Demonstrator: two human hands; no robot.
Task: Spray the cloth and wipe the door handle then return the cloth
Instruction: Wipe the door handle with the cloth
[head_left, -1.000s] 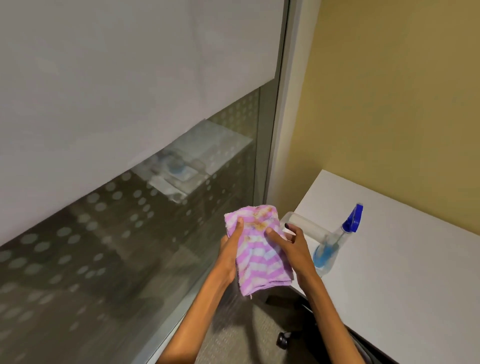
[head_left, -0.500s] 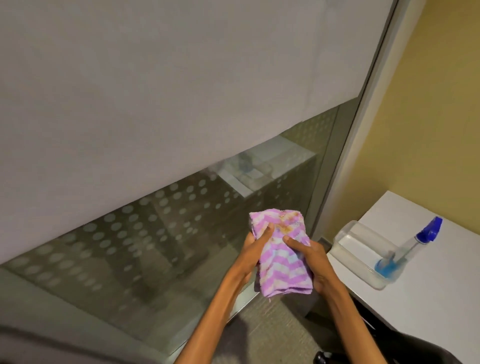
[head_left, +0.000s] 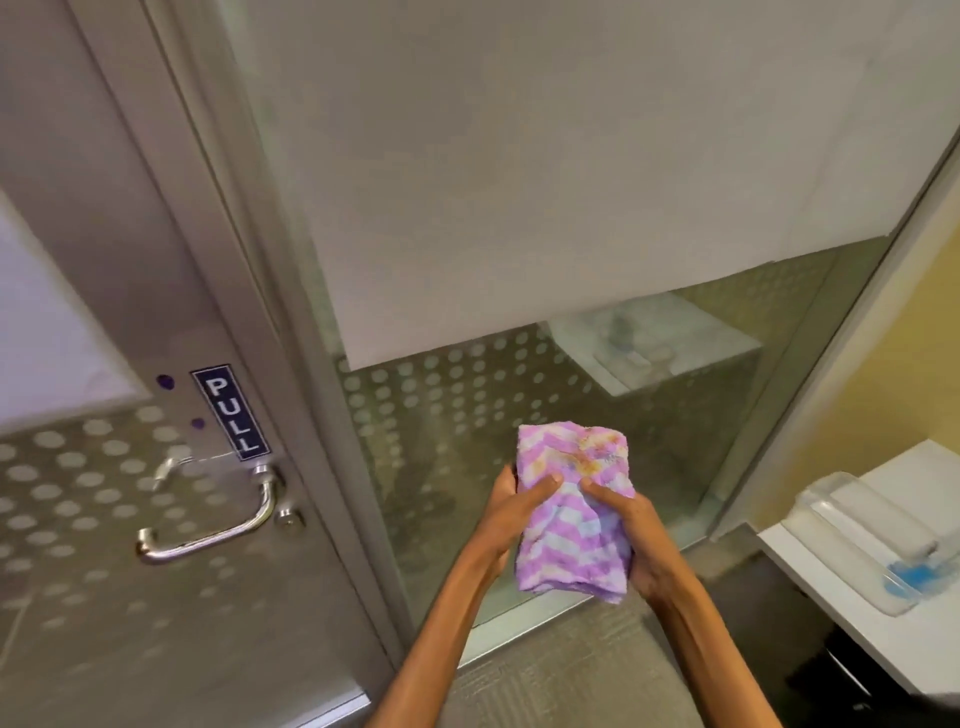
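**Right of the door handle: cloth held in both hands, wipe not yet begun**

Right of the door handle (head_left: 218, 519), well apart from it and at about the same height: pink-and-white zigzag cloth (head_left: 571, 519), folded into a thick pad, orange-yellow staining near its top edge. Clamped from both sides: left hand (head_left: 511, 512) gripping the left edge with thumb across the front, right hand (head_left: 631, 525) gripping the right edge, thumb likewise on the front. Hands close together, thumbs nearly meeting on the fabric. Cannot tell whether damp.

Handle itself: curved chrome lever on the metal door stile, untouched, directly below a PULL sign (head_left: 231, 411). Between handle and cloth: door frame, then a dotted glass panel (head_left: 467, 415).

Far right of the handle, past the cloth: white table (head_left: 883, 613) corner with a clear tray (head_left: 857, 525) on it, blue-tinted bottle base at the tray's far end, nozzle out of frame.

Judged step: carrying the cloth over to the handle.

Risks:
- Bulky fold sliding off the slim lever instead of wrapping it, leaving the underside missed.
- Stained face turned inward, smearing chrome.
- Pressing down on the lever, unlatching the door mid-wipe.
- Switching to one hand, letting the loose bottom edge unfold or drop.
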